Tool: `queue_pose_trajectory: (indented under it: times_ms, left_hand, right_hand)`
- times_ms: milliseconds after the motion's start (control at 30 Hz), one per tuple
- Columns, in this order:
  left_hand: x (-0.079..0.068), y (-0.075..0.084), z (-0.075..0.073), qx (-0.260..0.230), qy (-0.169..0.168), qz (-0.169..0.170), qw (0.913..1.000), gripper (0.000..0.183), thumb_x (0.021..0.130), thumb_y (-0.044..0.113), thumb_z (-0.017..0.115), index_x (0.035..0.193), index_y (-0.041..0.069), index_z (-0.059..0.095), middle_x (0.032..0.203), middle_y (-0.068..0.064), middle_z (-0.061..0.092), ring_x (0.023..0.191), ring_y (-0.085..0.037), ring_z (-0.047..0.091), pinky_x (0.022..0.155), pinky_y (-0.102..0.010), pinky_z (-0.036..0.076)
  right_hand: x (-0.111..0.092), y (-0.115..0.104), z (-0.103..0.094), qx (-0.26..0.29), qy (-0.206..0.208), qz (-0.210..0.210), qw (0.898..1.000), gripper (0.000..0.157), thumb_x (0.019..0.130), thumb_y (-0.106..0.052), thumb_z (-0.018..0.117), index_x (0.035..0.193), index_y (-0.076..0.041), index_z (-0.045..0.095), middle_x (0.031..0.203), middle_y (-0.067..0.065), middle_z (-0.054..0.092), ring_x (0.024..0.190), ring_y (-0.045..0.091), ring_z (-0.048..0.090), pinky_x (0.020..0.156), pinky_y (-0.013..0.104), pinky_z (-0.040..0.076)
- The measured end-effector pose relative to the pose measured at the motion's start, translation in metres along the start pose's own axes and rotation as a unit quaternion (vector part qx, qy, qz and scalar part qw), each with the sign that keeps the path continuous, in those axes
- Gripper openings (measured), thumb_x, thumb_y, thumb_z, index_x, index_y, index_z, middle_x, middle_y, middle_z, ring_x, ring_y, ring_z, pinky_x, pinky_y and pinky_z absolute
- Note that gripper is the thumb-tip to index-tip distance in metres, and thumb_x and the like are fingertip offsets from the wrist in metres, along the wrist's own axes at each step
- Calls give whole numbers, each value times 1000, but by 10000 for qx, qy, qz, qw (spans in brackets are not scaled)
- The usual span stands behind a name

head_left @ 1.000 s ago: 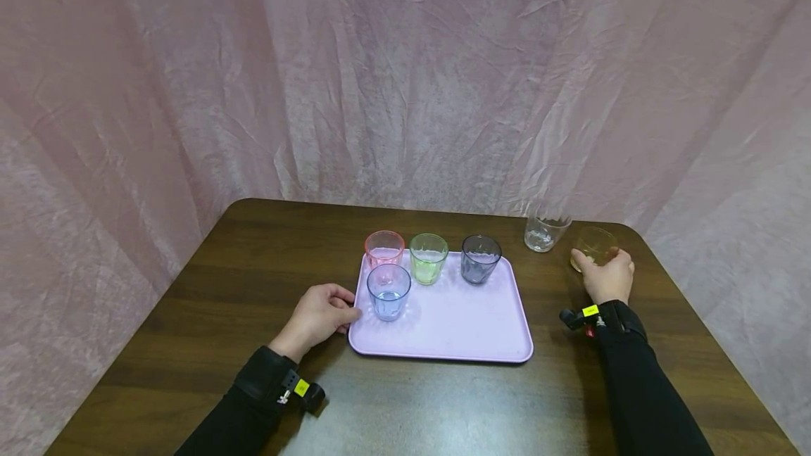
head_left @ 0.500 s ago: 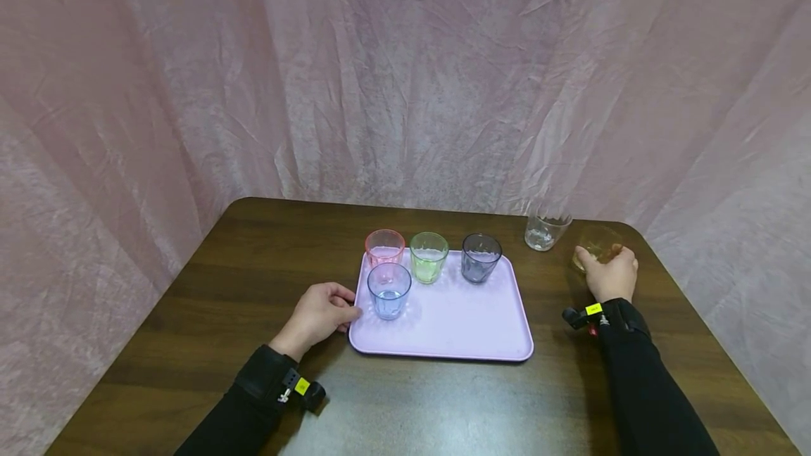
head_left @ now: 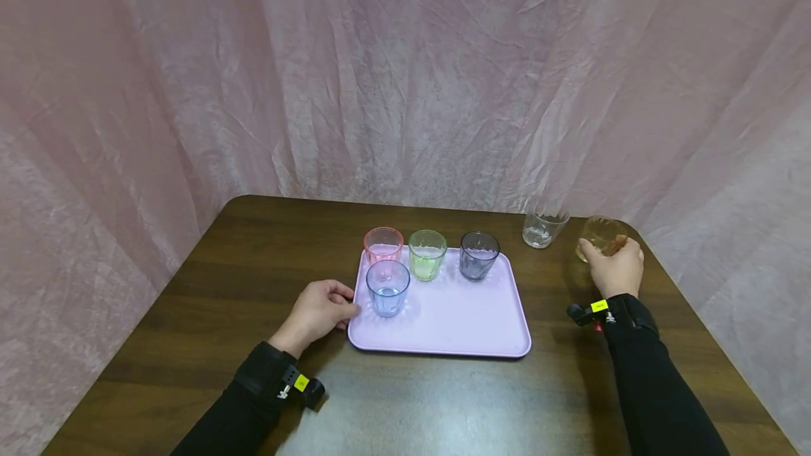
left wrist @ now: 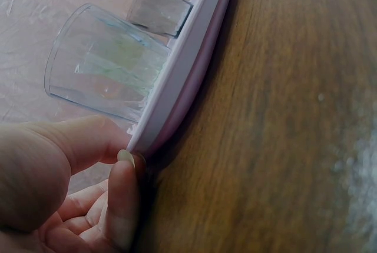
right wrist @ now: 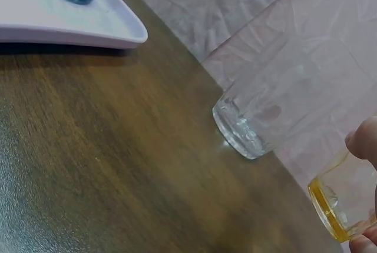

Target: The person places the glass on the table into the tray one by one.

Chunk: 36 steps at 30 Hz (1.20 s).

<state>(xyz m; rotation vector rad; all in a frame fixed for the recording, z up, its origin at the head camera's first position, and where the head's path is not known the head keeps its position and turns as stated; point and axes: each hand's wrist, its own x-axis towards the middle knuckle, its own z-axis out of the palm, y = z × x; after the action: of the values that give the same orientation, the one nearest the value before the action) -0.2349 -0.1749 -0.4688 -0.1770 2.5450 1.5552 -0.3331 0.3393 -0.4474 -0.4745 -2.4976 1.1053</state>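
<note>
My left hand (head_left: 319, 315) pinches the left rim of a lilac tray (head_left: 437, 333) between thumb (left wrist: 88, 144) and forefinger. On that tray stand a blue glass (head_left: 388, 294), a pink glass (head_left: 383, 248), a green glass (head_left: 426, 259) and a grey glass (head_left: 478, 259), all upright. Far to the right, my right hand (head_left: 617, 266) grips a yellow-tinted glass (head_left: 600, 232), fingers round its side. In the right wrist view, thumb and fingertips touch the yellow glass (right wrist: 334, 209) at the frame's edge. Just left of it stands a clear glass (head_left: 541, 231) on the table.
The brown wooden table (head_left: 190, 343) has rounded far corners. A pink curtain (head_left: 405, 90) hangs right behind its back edge, close to the clear glass. The tray's far right corner (right wrist: 138, 32) lies left of the clear glass.
My right hand has shifted slightly right and away from me with the yellow glass. The left hand and the tray have stayed in place.
</note>
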Motion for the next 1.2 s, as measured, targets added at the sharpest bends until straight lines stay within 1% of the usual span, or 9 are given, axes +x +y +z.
queue_pose_trajectory:
  times_ms: [167, 267, 400, 500, 633, 833, 900, 1067, 1200]
  left_hand:
    - [1, 0, 0, 17, -10, -10, 10000, 26, 82, 9, 80, 102, 2, 67, 74, -7, 65, 62, -19, 63, 58, -30, 57]
    - [0, 1, 0, 8, -15, 11, 10000, 26, 82, 9, 80, 102, 2, 66, 73, -7, 65, 62, -19, 63, 57, -30, 56]
    - [0, 1, 0, 17, -6, 44, 10000, 26, 81, 9, 80, 102, 1, 66, 73, -7, 65, 61, -19, 63, 56, -30, 56]
    - [0, 1, 0, 33, -16, 43, 10000, 26, 82, 9, 80, 102, 1, 66, 73, -7, 65, 61, -19, 63, 56, -29, 55]
    - [0, 1, -1, 22, -22, 8, 10000, 26, 82, 9, 80, 103, 2, 66, 73, -7, 65, 62, -19, 63, 56, -29, 56]
    - [-1, 2, -1, 19, 0, -34, 10000, 26, 82, 9, 80, 103, 2, 67, 74, -7, 65, 62, -19, 63, 57, -29, 56]
    - [-1, 2, -1, 16, 0, -43, 10000, 26, 82, 9, 80, 103, 2, 67, 74, -7, 65, 62, -19, 63, 57, -29, 56]
    - [-1, 2, -1, 39, -6, -64, 10000, 27, 82, 10, 80, 103, 2, 66, 75, -7, 65, 63, -19, 63, 57, -28, 56]
    - [-1, 2, -1, 92, -9, -60, 9999, 27, 83, 11, 80, 104, 3, 66, 75, -7, 65, 63, -19, 63, 58, -29, 56]
  right_hand:
    - [-2, -4, -5, 52, -84, -56, 9999, 89, 92, -56, 60, 146, 6, 27, 135, 28, 36, 118, 41, 38, 99, 54, 37]
    - [-3, -9, -9, 75, -57, -150, 9998, 89, 91, -57, 60, 145, 6, 28, 134, 28, 37, 118, 41, 39, 99, 54, 37]
    - [-4, -15, -14, 100, 102, -377, 9992, 82, 90, -55, 63, 136, 7, 37, 129, 27, 41, 117, 41, 41, 98, 55, 37]
    - [-4, -19, -17, 61, 194, -468, 9987, 78, 90, -54, 65, 130, 8, 39, 126, 26, 42, 116, 41, 42, 97, 55, 37]
    - [-4, -23, -19, 52, 316, -519, 9981, 79, 89, -54, 66, 131, 8, 41, 123, 25, 44, 113, 41, 45, 94, 55, 38]
    - [-5, -28, -21, 66, 482, -729, 9961, 71, 88, -52, 68, 121, 7, 49, 113, 22, 50, 104, 39, 48, 86, 54, 41]
    - [-6, -30, -22, 79, 481, -739, 9961, 71, 88, -52, 68, 122, 7, 49, 114, 22, 50, 105, 39, 48, 86, 54, 41]
    - [-9, -36, -24, 187, 393, -695, 9966, 80, 88, -52, 68, 135, 7, 42, 126, 25, 48, 112, 39, 47, 94, 54, 41]
    - [-14, -45, -26, 336, 354, -756, 9959, 84, 87, -51, 70, 140, 6, 39, 130, 24, 46, 114, 36, 47, 95, 52, 41]
